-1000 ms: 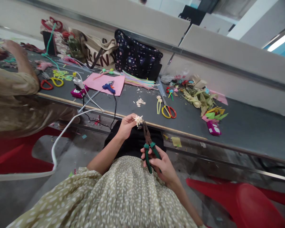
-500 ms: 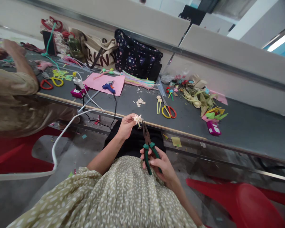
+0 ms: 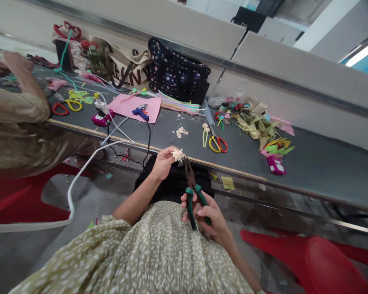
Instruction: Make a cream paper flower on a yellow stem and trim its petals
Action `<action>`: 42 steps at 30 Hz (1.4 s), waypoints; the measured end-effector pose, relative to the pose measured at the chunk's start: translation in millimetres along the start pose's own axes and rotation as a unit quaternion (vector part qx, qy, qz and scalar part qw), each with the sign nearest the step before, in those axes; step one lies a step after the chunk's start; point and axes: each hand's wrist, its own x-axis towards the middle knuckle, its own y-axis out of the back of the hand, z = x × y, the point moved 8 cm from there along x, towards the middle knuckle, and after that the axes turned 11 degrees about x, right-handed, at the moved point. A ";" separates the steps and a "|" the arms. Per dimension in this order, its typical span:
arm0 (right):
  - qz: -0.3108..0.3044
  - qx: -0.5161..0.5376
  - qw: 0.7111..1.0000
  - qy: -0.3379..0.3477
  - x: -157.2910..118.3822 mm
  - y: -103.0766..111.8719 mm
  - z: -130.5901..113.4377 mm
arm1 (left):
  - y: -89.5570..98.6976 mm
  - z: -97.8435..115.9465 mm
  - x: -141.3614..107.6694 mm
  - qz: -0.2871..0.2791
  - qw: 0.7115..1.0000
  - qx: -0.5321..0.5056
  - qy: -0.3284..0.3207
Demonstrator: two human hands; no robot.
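Note:
Between the fingertips of my left hand (image 3: 163, 162) is a small cream-coloured flower-like piece (image 3: 177, 154), held over my lap near the table edge. My right hand (image 3: 209, 213) is wrapped round the green handles of the pliers (image 3: 190, 178). Their dark jaws point up and stand slightly apart, with the tips just right of the cream piece. Whether the tips touch it I cannot tell. Beyond my hands, cream scraps (image 3: 181, 132) lie on the dark table (image 3: 171, 141), with red-and-yellow scissors (image 3: 218, 144) to their right.
A blue glue gun (image 3: 140, 112) rests on a pink sheet (image 3: 118, 107), its cord hanging over the edge. A white cable (image 3: 79, 173) crosses at the left, near another person's arm (image 3: 30, 85). Dry husks (image 3: 251, 125) lie at the right. Red stools (image 3: 331, 261) stand below.
The pliers and my right hand have shifted slightly down and right, and the handles are spread a little wider. The cream piece has turned slightly in my left hand.

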 end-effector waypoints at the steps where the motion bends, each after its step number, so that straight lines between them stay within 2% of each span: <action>1: -0.002 0.001 1.000 0.000 0.1 -0.7 0.0 | -0.7 1.0 -0.1 -0.001 1.000 -0.004 -0.002; 12: -0.005 -0.006 1.000 -0.009 1.6 -1.9 1.4 | -5.7 4.1 -2.7 -0.012 1.000 -0.007 -0.011; 18: 0.022 -0.041 0.999 0.010 2.1 -0.5 1.6 | -0.7 1.3 -1.5 -0.008 1.000 -0.003 -0.020; 22: 0.047 -0.063 0.997 0.027 2.6 -2.4 0.2 | 3.3 5.7 0.3 -0.002 0.998 0.029 -0.054; 29: 0.055 -0.092 0.994 0.029 1.6 2.9 0.1 | 4.4 18.9 -0.1 -0.010 0.989 0.092 -0.118; 42: 0.039 -0.105 0.993 0.033 2.3 -3.7 -7.4 | 6.5 8.0 2.9 0.002 0.996 0.052 -0.070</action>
